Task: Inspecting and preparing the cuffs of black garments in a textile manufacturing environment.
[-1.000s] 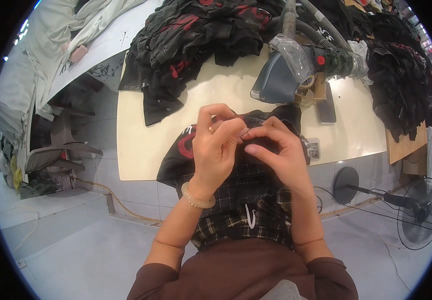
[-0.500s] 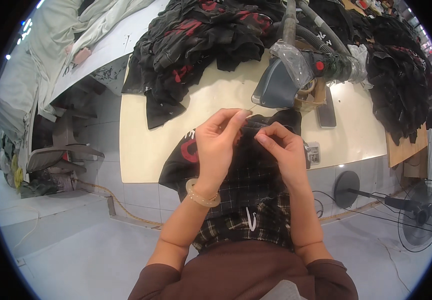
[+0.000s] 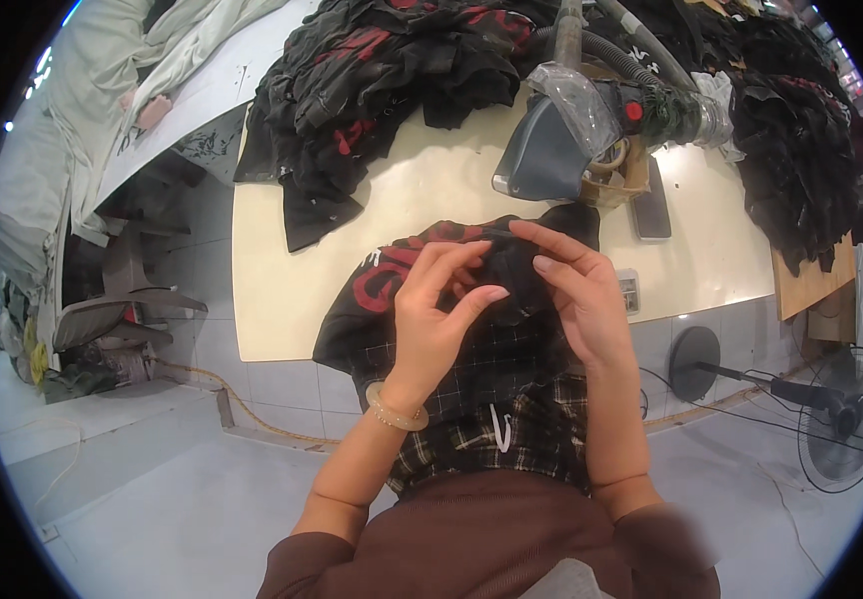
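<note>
A black garment (image 3: 347, 324) with red and white print lies over the front edge of the cream table (image 3: 272, 290) and hangs down toward my lap. My left hand (image 3: 436, 304), with a pale bangle (image 3: 395, 409) on its wrist, is over the garment's middle; its fingers are curved and the thumb is stretched out apart from them. My right hand (image 3: 586, 295) is at the garment's right side, index finger and thumb spread over a dark fold. Both hands look free of any grip, though the fingertips are close to or touching the cloth.
Behind the garment stands a blue-grey wedge-shaped nozzle (image 3: 536, 150) with hoses and plastic wrap. A cardboard box (image 3: 634, 178) and a dark phone (image 3: 652, 208) are beside it. Black garment piles (image 3: 392, 70) cover the back. A chair (image 3: 117, 309) is left, a fan (image 3: 846, 419) right.
Both hands have come out of a pinch near the garment's upper edge, fingers now spread. The left has dropped slightly, and more of the red print shows.
</note>
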Action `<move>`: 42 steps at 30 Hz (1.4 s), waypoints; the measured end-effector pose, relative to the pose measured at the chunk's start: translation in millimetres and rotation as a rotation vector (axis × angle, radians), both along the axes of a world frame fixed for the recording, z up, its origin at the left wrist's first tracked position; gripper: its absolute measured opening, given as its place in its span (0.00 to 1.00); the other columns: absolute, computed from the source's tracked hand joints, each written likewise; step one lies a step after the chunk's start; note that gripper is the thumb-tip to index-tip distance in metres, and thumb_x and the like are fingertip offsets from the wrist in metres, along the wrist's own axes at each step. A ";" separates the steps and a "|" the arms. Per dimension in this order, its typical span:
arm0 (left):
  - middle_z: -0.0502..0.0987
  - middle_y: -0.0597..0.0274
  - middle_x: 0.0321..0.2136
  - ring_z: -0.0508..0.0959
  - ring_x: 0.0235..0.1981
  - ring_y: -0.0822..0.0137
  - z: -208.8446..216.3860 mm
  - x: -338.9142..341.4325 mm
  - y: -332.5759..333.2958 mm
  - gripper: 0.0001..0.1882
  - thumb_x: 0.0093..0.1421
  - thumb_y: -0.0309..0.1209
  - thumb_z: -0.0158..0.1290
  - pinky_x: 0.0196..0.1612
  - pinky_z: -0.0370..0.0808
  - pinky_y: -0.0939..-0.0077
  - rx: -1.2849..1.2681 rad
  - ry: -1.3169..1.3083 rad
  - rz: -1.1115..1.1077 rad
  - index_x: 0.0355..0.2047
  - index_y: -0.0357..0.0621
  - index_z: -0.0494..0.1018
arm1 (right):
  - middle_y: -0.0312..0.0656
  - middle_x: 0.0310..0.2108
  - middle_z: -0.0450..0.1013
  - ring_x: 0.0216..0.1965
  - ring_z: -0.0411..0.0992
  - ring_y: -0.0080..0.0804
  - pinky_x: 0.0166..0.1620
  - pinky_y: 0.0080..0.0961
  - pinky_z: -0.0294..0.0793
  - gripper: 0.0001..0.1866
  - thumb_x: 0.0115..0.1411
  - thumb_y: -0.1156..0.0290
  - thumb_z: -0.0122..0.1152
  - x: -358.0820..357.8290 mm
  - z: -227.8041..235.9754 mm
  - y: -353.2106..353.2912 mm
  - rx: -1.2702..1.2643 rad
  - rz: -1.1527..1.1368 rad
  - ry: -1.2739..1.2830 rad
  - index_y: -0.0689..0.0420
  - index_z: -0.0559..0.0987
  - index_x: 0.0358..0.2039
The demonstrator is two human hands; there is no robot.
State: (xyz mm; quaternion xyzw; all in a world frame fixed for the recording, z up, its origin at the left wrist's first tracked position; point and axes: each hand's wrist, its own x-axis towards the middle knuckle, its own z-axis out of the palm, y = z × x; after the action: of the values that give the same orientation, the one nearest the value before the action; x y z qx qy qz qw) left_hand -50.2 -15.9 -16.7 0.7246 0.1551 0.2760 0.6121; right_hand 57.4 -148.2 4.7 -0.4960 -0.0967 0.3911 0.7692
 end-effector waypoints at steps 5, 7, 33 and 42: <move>0.72 0.67 0.32 0.71 0.33 0.77 -6.9 3.0 5.3 0.10 0.54 0.17 0.59 0.38 0.68 0.86 -0.131 0.044 -0.115 0.38 0.33 0.77 | 0.42 0.47 0.75 0.47 0.72 0.24 0.53 0.20 0.69 0.18 0.60 0.82 0.50 -1.0 -2.7 -0.4 -0.011 -0.003 -0.073 0.67 0.76 0.50; 0.72 0.67 0.31 0.70 0.32 0.77 -6.0 5.9 4.5 0.08 0.55 0.17 0.58 0.38 0.68 0.86 -0.225 0.017 -0.135 0.36 0.33 0.77 | 0.42 0.47 0.75 0.47 0.72 0.24 0.53 0.20 0.69 0.18 0.59 0.82 0.49 -1.1 -2.6 -0.4 -0.013 -0.005 -0.104 0.67 0.76 0.50; 0.76 0.66 0.30 0.71 0.31 0.79 24.0 32.5 12.4 0.12 0.66 0.29 0.49 0.36 0.67 0.86 -0.262 -0.122 0.065 0.35 0.31 0.77 | 0.36 0.39 0.72 0.42 0.72 0.22 0.48 0.17 0.70 0.10 0.57 0.84 0.56 10.9 -11.8 -1.6 0.240 -0.059 0.291 0.60 0.73 0.40; 0.74 0.64 0.35 0.73 0.35 0.74 -24.8 -17.5 42.7 0.10 0.67 0.31 0.48 0.38 0.70 0.83 0.108 0.114 0.285 0.39 0.35 0.74 | 0.37 0.40 0.73 0.43 0.71 0.21 0.49 0.15 0.69 0.14 0.56 0.83 0.57 6.3 -1.8 -5.7 0.232 -0.049 0.205 0.62 0.72 0.44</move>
State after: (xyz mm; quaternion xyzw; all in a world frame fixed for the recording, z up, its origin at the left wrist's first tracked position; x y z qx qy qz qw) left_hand -67.7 26.8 -41.5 0.7416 0.2759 0.3262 0.5172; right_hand 63.8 -153.9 2.9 -0.3637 -0.0500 0.4070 0.8364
